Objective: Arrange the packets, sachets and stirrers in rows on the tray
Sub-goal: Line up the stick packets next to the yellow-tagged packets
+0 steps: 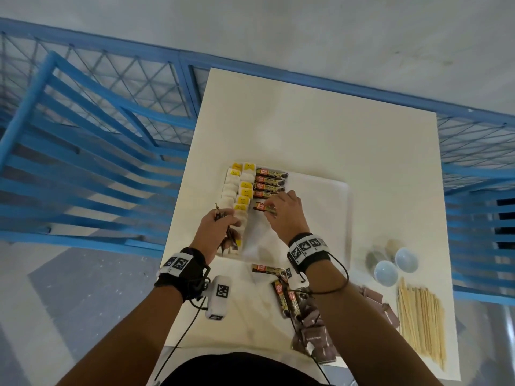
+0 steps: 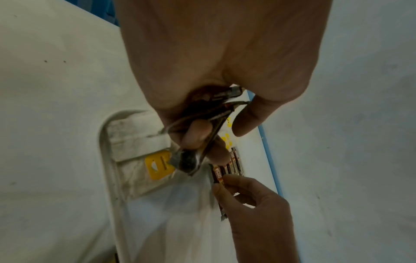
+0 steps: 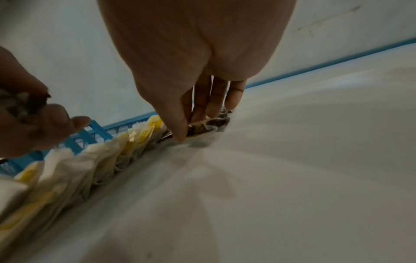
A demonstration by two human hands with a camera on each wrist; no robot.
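Note:
A white tray (image 1: 328, 207) lies mid-table. Along its left side stand white tea bags with yellow tags (image 1: 239, 190), and beside them a column of brown coffee sachets (image 1: 271, 182). My right hand (image 1: 281, 210) pinches one more coffee sachet (image 1: 263, 208) by its right end, low over the tray just below that column; thumb and fingers (image 3: 202, 106) close on the sachet (image 3: 207, 126). My left hand (image 1: 220, 227) grips a bundle of dark sachets (image 1: 227, 235) at the tray's left edge, seen clenched (image 2: 202, 128) in the wrist view.
Near the front of the table lie loose coffee sachets (image 1: 278, 280), brown packets (image 1: 315, 335), a row of wooden stirrers (image 1: 420, 319) and two pale blue bowls (image 1: 395, 264). Blue slatted chairs (image 1: 83, 151) flank the table; a blue railing runs behind.

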